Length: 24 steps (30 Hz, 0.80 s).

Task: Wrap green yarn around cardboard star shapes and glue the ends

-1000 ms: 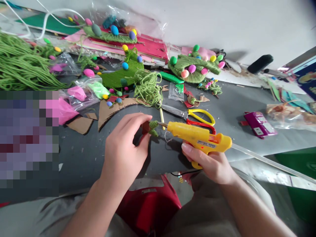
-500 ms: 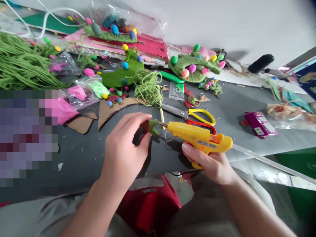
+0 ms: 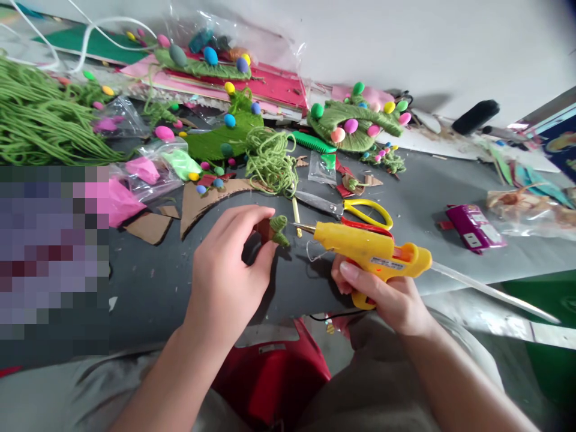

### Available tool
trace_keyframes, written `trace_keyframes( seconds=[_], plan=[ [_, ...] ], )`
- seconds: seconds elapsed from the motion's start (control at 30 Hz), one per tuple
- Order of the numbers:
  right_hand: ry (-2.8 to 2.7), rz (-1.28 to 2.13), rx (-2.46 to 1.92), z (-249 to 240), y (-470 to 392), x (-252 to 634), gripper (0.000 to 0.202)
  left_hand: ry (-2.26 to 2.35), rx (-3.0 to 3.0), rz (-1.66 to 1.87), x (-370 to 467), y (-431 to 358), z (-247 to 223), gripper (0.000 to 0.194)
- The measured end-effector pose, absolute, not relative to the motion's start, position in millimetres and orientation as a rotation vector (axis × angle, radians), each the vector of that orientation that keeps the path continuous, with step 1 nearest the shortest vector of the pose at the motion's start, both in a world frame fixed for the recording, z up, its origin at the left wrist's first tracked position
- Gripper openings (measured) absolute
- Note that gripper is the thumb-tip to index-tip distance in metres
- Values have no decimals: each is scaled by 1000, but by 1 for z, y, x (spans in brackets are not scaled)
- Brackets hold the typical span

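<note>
Between its thumb and fingers, my left hand [image 3: 234, 258] pinches a small piece wrapped in green yarn [image 3: 278, 230], with a reddish-brown part partly hidden by the fingers. My right hand [image 3: 378, 291] grips a yellow glue gun [image 3: 369, 243] by its handle, and a clear glue stick [image 3: 490, 291] sticks out of the back. The metal nozzle points left at the yarn-wrapped piece, a short gap apart from it. Just behind the gun lie scissors [image 3: 366, 213] with yellow and red handles. A tangled heap of green yarn [image 3: 272, 159] is beyond my left hand.
Curved cardboard [image 3: 202, 204] and a pink bag [image 3: 114, 201] lie left. Long green yarn strands [image 3: 40, 120] spread at far left. Yarn-covered shapes with coloured balls [image 3: 351, 123] stand along the back. A purple packet [image 3: 476, 227] sits right; a red stool [image 3: 274, 372] is below the table edge.
The glue gun has moved slightly right, and its nozzle has come away from the yarn-wrapped piece. My left hand stays almost still, holding the same piece.
</note>
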State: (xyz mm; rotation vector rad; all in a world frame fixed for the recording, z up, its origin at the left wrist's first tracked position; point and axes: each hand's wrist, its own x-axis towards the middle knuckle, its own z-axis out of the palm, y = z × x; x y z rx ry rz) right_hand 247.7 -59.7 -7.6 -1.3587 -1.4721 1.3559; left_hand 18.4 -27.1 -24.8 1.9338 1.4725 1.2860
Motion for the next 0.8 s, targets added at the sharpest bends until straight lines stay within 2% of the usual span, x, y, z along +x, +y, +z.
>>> trace_keyframes(
  seconds=[0.2,0.33,0.47,0.67,0.8],
  plan=[
    [-1400,1357,-1250,-7,-61,252,16,1473,1931,1314,18,-26,-25,40],
    [-1339,1112,-1549,6,-53,283,34,1455,1967,1343,18,-25,-26,39],
    [-1301,670,-1966,19,-34,339,50,1436,1961,1380,14,-27,-24,39],
    [-1221,539,-2000,18,-4,390,42,1422,1910,1307,2,-40,-6,36],
    [-1200,438,-2063,3,23,396,45,1399,1883,1260,-5,-51,7,32]
  ],
)
